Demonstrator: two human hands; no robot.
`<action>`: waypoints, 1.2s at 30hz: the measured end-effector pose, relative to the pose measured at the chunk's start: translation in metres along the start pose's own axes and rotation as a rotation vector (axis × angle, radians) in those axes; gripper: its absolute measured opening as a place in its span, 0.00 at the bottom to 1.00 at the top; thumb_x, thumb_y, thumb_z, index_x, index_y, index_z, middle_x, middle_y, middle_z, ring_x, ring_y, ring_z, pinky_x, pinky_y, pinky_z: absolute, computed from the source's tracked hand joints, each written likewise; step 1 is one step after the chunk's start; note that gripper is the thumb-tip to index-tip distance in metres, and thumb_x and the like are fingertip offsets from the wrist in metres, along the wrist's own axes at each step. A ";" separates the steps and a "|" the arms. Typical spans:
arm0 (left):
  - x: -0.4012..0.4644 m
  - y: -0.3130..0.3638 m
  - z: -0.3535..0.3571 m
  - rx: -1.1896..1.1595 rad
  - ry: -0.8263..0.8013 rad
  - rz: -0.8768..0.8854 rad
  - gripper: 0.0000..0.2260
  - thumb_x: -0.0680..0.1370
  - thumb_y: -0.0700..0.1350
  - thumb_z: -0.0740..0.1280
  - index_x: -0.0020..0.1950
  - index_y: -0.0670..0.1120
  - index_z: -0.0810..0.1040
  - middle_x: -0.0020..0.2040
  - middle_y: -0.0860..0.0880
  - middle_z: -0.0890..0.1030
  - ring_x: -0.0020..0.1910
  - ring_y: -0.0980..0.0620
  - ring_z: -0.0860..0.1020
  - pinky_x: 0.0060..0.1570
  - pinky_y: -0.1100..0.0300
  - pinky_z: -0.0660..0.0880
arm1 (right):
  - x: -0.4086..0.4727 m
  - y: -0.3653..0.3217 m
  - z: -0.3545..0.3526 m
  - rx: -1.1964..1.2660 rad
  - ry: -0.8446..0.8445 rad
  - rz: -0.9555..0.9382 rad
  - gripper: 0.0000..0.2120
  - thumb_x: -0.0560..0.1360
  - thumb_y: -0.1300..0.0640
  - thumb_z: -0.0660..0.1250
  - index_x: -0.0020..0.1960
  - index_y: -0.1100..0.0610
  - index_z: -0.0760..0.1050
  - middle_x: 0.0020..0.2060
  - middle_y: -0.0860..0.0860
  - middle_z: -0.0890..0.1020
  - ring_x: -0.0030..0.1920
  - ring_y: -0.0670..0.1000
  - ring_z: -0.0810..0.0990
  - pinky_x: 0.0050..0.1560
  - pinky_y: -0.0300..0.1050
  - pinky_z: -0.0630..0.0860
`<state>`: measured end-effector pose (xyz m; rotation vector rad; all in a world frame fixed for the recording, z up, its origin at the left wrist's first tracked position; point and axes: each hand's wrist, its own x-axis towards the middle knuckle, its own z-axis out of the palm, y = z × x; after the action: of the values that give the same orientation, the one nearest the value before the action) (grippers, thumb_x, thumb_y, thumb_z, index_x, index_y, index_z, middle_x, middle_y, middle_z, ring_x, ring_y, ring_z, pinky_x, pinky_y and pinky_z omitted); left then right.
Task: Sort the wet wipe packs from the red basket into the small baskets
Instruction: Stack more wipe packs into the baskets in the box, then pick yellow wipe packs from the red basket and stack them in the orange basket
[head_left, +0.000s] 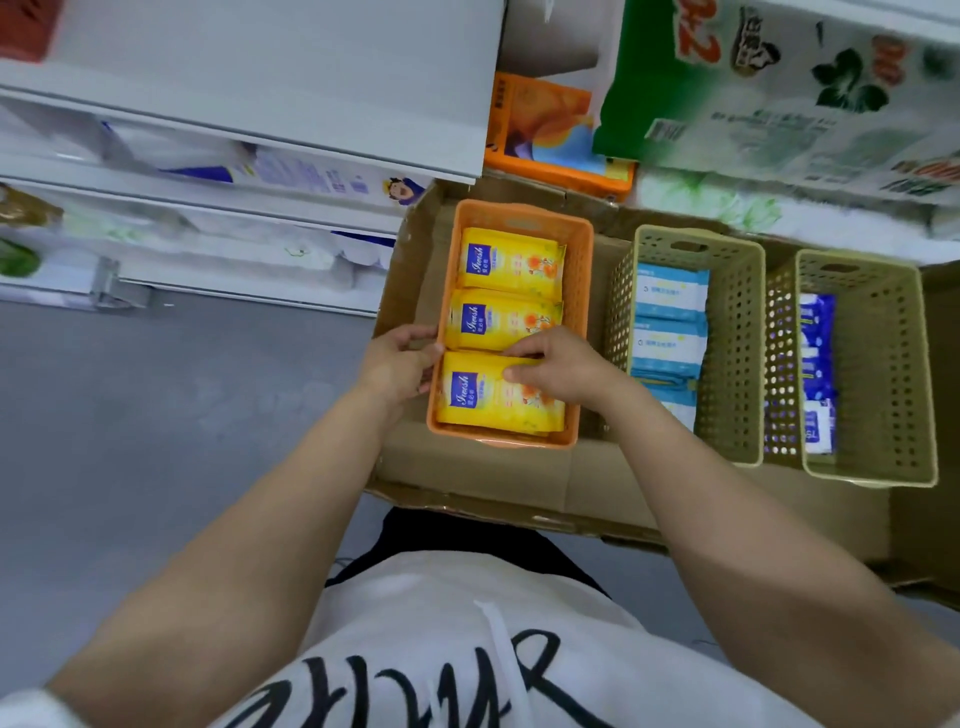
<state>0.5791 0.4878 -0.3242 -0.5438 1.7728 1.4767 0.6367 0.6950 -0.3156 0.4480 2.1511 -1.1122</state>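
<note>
Here, in the orange basket (579, 291), the nearest yellow wipe pack (470, 397) lies crosswise — right hand (558, 371) pressing its top, left hand (397, 366) gripping the basket's left rim.

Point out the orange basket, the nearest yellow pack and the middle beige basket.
orange basket (581, 291): head view, on its right wall.
nearest yellow pack (470, 397): head view, on its blue label at the left.
middle beige basket (732, 332): head view, on its perforated right wall.

Flattened cardboard (587, 483) on floor (156, 415) carries three baskets.
</note>
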 end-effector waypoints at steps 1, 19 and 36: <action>0.000 -0.001 0.000 -0.001 0.009 -0.003 0.05 0.80 0.41 0.67 0.53 0.51 0.77 0.47 0.48 0.82 0.43 0.52 0.82 0.36 0.61 0.77 | 0.000 -0.001 -0.003 0.028 -0.032 0.015 0.18 0.77 0.50 0.70 0.66 0.49 0.77 0.62 0.44 0.73 0.59 0.48 0.74 0.47 0.36 0.72; 0.004 -0.016 0.000 -0.033 0.024 0.056 0.05 0.79 0.44 0.69 0.50 0.55 0.80 0.52 0.47 0.83 0.50 0.48 0.83 0.46 0.53 0.79 | 0.007 -0.001 0.016 -0.311 0.083 -0.028 0.21 0.73 0.44 0.73 0.64 0.47 0.77 0.65 0.48 0.77 0.65 0.53 0.74 0.63 0.51 0.74; -0.006 -0.016 0.008 0.025 0.161 0.076 0.04 0.78 0.47 0.69 0.45 0.56 0.78 0.46 0.55 0.83 0.44 0.55 0.83 0.37 0.59 0.78 | -0.004 -0.009 0.025 -0.411 0.172 -0.047 0.22 0.75 0.44 0.70 0.67 0.49 0.75 0.65 0.49 0.78 0.64 0.54 0.75 0.60 0.50 0.75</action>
<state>0.5965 0.4908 -0.3305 -0.6026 1.9529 1.4964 0.6447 0.6691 -0.3183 0.3125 2.4735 -0.6443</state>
